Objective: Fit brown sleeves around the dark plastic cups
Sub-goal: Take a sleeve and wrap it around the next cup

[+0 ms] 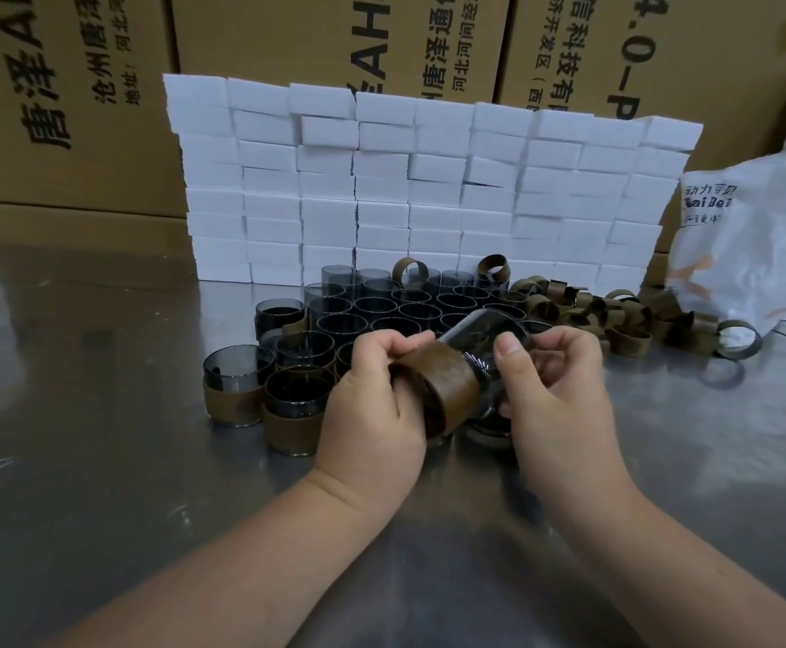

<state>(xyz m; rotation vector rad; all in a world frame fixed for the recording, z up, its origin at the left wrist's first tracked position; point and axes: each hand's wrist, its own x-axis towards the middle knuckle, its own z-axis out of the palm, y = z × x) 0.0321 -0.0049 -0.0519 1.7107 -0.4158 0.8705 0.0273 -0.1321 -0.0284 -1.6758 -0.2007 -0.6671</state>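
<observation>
Cup in hand: one dark plastic cup point(477, 330), held tilted above the tabletop point(101, 367), between both hands.
Sleeve: brown sleeve point(449, 383) already round the cup's near end (which end of the cup that is, I cannot tell).
Left grip: left hand point(372, 413), fingers curled and clamped on the sleeve.
Right grip: right hand point(559, 404), thumb and fingers closed on the cup's bare far part.
Handling, cup: looks light, thin-walled and smooth. Likely slippery, and likely to flex if squeezed mid-wall, so hold it near the stiffer end.
Handling, sleeve: a soft band that bends. It probably fits snugly, so work it along by its edge, evenly all round.
Finished: sleeved cups point(236, 395) standing at the left.
Waiting: bare cups point(381, 306) clustered behind the hands, loose sleeves point(592, 311) heaped to the right.
Backdrop: white foam blocks point(428, 180) stacked in a wall, cardboard cartons point(77, 86) behind, white bag point(746, 254) at the right.
</observation>
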